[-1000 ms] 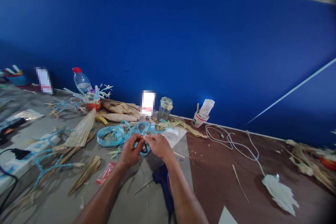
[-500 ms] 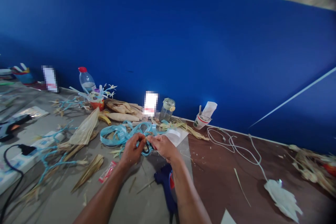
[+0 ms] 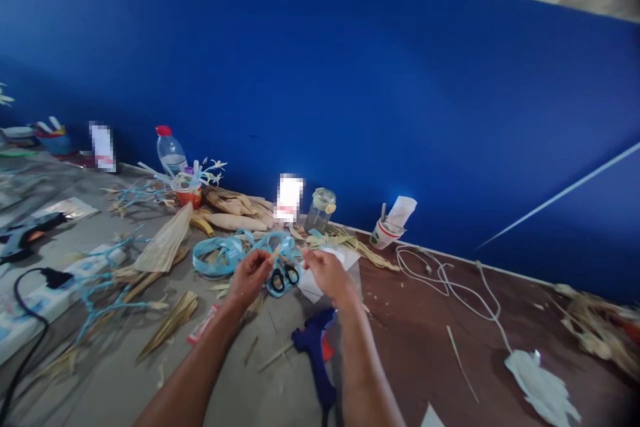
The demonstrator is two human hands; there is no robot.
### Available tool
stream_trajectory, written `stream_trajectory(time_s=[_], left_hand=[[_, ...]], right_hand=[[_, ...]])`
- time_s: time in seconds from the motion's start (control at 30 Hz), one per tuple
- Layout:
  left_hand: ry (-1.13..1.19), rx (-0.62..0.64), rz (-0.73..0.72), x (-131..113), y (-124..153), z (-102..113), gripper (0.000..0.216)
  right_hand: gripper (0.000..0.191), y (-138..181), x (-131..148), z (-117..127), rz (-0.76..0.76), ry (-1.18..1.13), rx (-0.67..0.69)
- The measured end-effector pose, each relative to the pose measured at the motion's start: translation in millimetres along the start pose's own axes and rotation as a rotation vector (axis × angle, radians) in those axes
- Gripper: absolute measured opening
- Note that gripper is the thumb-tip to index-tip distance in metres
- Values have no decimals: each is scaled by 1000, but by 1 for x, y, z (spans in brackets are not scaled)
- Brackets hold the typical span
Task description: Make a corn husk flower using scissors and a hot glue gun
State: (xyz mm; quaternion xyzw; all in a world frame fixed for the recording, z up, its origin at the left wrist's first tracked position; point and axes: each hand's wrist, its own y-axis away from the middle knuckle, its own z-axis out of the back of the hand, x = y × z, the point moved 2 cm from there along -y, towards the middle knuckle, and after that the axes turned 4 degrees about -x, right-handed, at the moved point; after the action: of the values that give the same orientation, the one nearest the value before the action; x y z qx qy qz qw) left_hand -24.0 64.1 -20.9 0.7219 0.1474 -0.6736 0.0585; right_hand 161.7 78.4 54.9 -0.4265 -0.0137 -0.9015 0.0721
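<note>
My left hand (image 3: 250, 275) is closed on a short straw-coloured strip of dried leaf (image 3: 275, 253) that sticks up from its fingers. My right hand (image 3: 326, 273) is raised just to the right, fingers pinched together, apart from the left hand; what it holds, if anything, is too small to make out. Between and below the hands lie scissors with black handles (image 3: 283, 275) on a tangle of light blue ribbon (image 3: 225, 255). A blue glue gun (image 3: 316, 353) lies under my right forearm.
The grey table (image 3: 125, 373) carries dried husks (image 3: 163, 247), blue-painted twigs (image 3: 107, 293), a water bottle (image 3: 170, 152), a glass jar (image 3: 319, 208), a paper cup (image 3: 383, 232), a second glue gun (image 3: 25, 235) and a black cord (image 3: 23, 347). White cable (image 3: 450, 280) crosses the brown surface.
My hands, pressed together over the ribbon before, have drawn apart and lifted. The scissors now show between them, and the leaf strip stands up in my left hand.
</note>
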Motion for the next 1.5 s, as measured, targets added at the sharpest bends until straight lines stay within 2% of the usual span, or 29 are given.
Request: stream_trajectory(time_s=[0.1,0.23,0.33,0.6,0.9,1.07,1.3,1.43,1.5], left_hand=[[23,17,23,-7,3,-4,33],[55,70,56,-15,6,-9,39],[76,69,67,-17,8,-11,41],[135,49,95,-18,9,-14,39],[57,53,61,-15,10,-12,33],[10,78,-18,-10,12,-10,27],[-86,148,-87,-3,11,-5,20],[-140,34,-114,0,2,3,23],[-79,-62,-62,2,-4,7,26]], right_hand=[[49,-1,3,-17,14,148,55],[44,3,15,-35,109,144,116],[42,6,19,-41,109,176,108],[39,7,20,-46,103,252,59],[41,7,22,-44,54,328,24],[50,3,16,-42,37,177,106],[50,0,6,-48,-50,-110,172],[48,5,9,-29,-49,-277,186],[49,5,9,-10,7,-322,73]])
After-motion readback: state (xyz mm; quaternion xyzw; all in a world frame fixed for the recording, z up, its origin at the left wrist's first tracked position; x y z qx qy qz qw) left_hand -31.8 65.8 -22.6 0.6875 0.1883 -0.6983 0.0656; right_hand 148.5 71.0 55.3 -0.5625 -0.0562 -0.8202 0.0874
